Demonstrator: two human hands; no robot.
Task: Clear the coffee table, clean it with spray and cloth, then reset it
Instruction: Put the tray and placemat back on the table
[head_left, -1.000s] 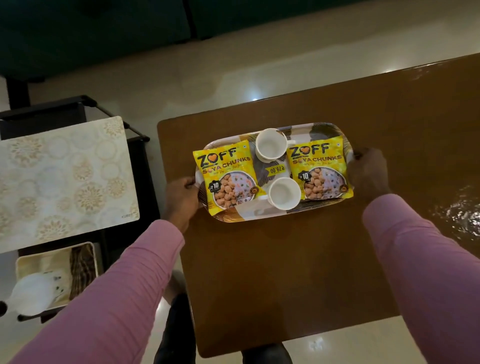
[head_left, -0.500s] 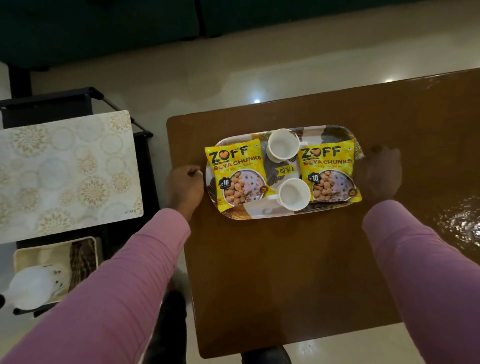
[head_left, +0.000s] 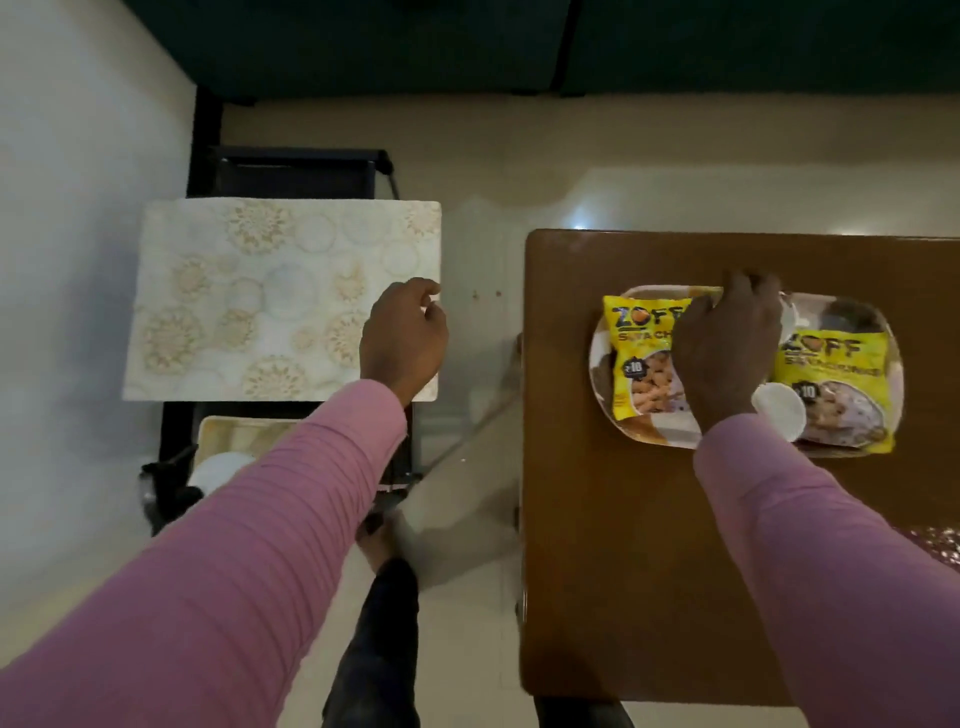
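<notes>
I see the tray (head_left: 602, 410) near the coffee table's (head_left: 623, 571) far left corner. The right hand (head_left: 727, 353) is low over the left soya packet (head_left: 636, 364) and far cup (head_left: 789, 322), fingers bent down. The left hand (head_left: 402, 338) is curled at the patterned mat's (head_left: 249, 301) right edge, but I cannot tell whether either hand grips anything.

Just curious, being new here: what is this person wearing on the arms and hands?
Long pink sleeves with fine ribbing: the left sleeve and the right sleeve both reach the wrist. The left hand and right hand are bare, ungloved.
</notes>
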